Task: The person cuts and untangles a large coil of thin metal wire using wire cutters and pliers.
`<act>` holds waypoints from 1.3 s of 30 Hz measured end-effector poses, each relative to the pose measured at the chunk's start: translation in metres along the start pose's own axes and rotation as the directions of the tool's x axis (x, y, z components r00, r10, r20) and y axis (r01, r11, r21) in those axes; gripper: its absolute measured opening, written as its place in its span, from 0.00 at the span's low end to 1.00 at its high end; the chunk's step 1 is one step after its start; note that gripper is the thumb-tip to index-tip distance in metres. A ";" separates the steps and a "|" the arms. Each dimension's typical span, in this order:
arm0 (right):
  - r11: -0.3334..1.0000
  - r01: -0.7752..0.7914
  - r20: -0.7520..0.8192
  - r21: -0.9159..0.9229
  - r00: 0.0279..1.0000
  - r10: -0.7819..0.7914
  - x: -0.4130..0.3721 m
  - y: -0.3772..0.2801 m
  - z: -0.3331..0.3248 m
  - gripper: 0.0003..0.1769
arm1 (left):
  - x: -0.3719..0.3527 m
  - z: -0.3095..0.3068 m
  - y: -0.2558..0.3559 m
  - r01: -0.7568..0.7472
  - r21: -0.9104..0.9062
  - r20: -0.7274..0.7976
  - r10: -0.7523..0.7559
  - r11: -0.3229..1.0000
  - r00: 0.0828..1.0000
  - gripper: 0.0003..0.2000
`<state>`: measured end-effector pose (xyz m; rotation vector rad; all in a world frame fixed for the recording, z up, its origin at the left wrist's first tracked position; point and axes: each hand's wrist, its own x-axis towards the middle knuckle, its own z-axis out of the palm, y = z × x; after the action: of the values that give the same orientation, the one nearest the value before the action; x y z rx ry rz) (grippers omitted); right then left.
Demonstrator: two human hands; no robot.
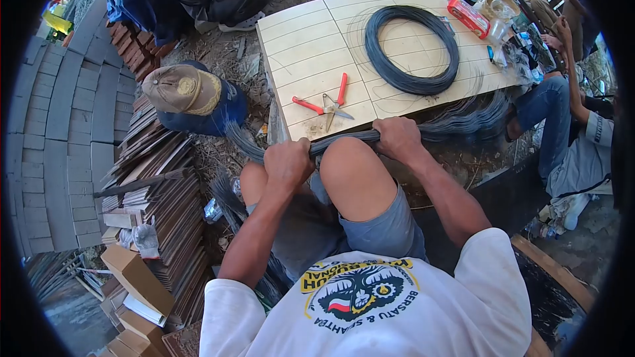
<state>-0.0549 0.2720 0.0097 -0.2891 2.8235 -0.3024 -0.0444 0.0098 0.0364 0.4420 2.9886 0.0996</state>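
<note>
A long bundle of thin dark wires (463, 121) lies across my knees, along the near edge of the tiled table. My left hand (288, 164) is wrapped round the bundle beside my left knee. Round the same bundle, to the right of my other knee, my right hand (398, 137) is closed. Red-handled cutters (329, 107) rest on the pale table (291, 39) just beyond my hands, with their handles spread. Farther back on it lies a large coil of dark wire (376, 53).
A cap (182, 89) sits on a blue object at left, near stacked thin boards (165, 205) and grey blocks (46, 125). A red packet (468, 17) and plastic containers lie at the table's right. Other people sit at the top left and at the right (552, 106).
</note>
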 end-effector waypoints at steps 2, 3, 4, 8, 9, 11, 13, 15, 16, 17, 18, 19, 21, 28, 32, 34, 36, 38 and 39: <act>0.998 -0.020 -0.104 0.057 0.994 0.026 -0.011 -0.003 0.010 0.11 | -0.019 0.008 0.004 0.025 -0.018 0.066 -0.024 1.000 0.998 0.06; 0.995 -0.037 -0.117 0.092 0.992 0.047 -0.017 -0.008 0.011 0.10 | -0.023 0.009 0.006 0.049 -0.032 0.035 -0.048 0.998 0.998 0.06; 0.997 -0.022 -0.147 0.077 0.989 0.033 -0.008 -0.006 0.004 0.10 | -0.012 0.006 0.005 0.065 -0.045 -0.020 -0.066 0.997 0.998 0.07; 0.995 -0.009 -0.106 0.099 0.994 0.020 -0.016 -0.004 0.011 0.11 | -0.006 0.002 -0.002 -0.025 -0.029 0.002 0.025 0.999 1.000 0.05; 0.997 0.021 -0.088 0.076 0.996 -0.014 -0.012 0.001 0.006 0.12 | 0.001 0.002 -0.006 -0.058 -0.036 0.038 0.059 0.998 0.998 0.05; 0.998 0.035 -0.025 0.050 0.999 -0.034 -0.008 0.007 -0.002 0.14 | 0.011 0.009 -0.024 -0.187 -0.069 0.018 0.189 0.980 0.982 0.07; 0.995 0.103 -0.043 0.002 0.994 -0.103 -0.007 0.013 -0.011 0.14 | 0.022 -0.003 -0.035 -0.312 -0.099 -0.010 0.313 0.945 0.950 0.10; 0.984 0.175 -0.055 -0.027 0.983 -0.176 -0.006 0.018 -0.019 0.14 | 0.026 -0.027 -0.048 -0.345 -0.019 0.260 0.338 0.938 0.905 0.11; 0.979 0.204 -0.070 -0.024 0.976 -0.205 -0.004 0.023 -0.025 0.13 | 0.029 -0.027 -0.059 -0.338 -0.018 0.263 0.331 0.941 0.906 0.11; 0.972 0.232 -0.087 -0.022 0.969 -0.233 -0.003 0.028 -0.030 0.13 | 0.032 -0.026 -0.070 -0.408 -0.033 0.235 0.404 0.912 0.884 0.10; 0.972 0.232 -0.094 -0.023 0.968 -0.233 0.000 0.033 -0.033 0.13 | 0.041 -0.027 -0.077 -0.483 -0.042 0.202 0.481 0.875 0.853 0.10; 0.972 0.231 -0.106 -0.042 0.966 -0.235 0.001 0.038 -0.036 0.13 | 0.049 -0.033 -0.078 -0.508 -0.048 0.151 0.509 0.860 0.847 0.08; 0.970 0.240 -0.185 -0.029 0.953 -0.242 0.004 0.051 -0.044 0.13 | 0.068 -0.042 -0.070 -0.553 -0.054 0.137 0.555 0.832 0.821 0.08; 0.951 0.308 -0.120 -0.026 0.944 -0.308 -0.019 0.093 -0.031 0.14 | 0.065 -0.024 -0.048 -0.665 -0.129 0.325 0.664 0.736 0.673 0.09; 0.927 0.371 -0.149 -0.054 0.915 -0.375 -0.024 0.097 -0.024 0.14 | 0.060 -0.019 -0.050 -0.646 -0.128 0.332 0.646 0.753 0.688 0.11; 0.931 0.365 -0.146 -0.028 0.920 -0.365 -0.026 0.097 -0.025 0.14 | 0.064 -0.013 -0.058 -0.712 -0.123 0.214 0.720 0.691 0.661 0.10; 0.927 0.374 -0.151 -0.031 0.915 -0.374 -0.028 0.097 -0.024 0.13 | 0.066 -0.013 -0.062 -0.723 -0.134 0.206 0.733 0.678 0.648 0.10; 0.928 0.371 -0.166 -0.034 0.913 -0.372 -0.032 0.098 -0.025 0.13 | 0.068 -0.018 -0.060 -0.744 -0.138 0.198 0.754 0.654 0.626 0.10; 0.932 0.360 -0.166 -0.029 0.918 -0.360 -0.032 0.097 -0.025 0.13 | 0.065 -0.026 -0.056 -0.699 -0.111 0.263 0.699 0.707 0.665 0.11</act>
<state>-0.0486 0.3764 0.0192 -0.8259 2.9213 -0.4245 -0.1254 -0.0262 0.0510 1.4543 2.3579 0.0898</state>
